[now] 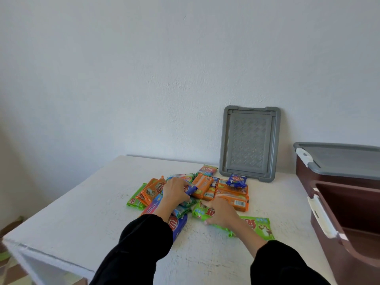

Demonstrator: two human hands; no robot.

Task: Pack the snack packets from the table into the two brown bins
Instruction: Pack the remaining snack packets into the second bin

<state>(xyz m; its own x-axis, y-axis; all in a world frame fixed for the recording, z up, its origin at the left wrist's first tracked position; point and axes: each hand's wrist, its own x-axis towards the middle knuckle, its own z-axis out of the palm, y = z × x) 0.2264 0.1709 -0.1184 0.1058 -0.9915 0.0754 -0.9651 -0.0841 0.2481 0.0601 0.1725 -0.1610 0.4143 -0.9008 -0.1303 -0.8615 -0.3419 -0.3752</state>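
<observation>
A heap of several snack packets in orange [202, 185], green and blue wrappers lies in the middle of the white table [86, 210]. My left hand [174, 191] grips a blue packet [190, 189] on top of the heap. My right hand [221, 212] grips a green packet [200, 210] at the heap's near edge; another green packet [259, 227] lies just right of my wrist. At the right stand two brown bins: the near one [349, 223] is open, the far one [320, 169] has a grey lid on it.
A loose grey lid [249, 142] leans upright against the white wall behind the packets. The table's left edge and near-left corner drop off to the floor. Both my sleeves are black.
</observation>
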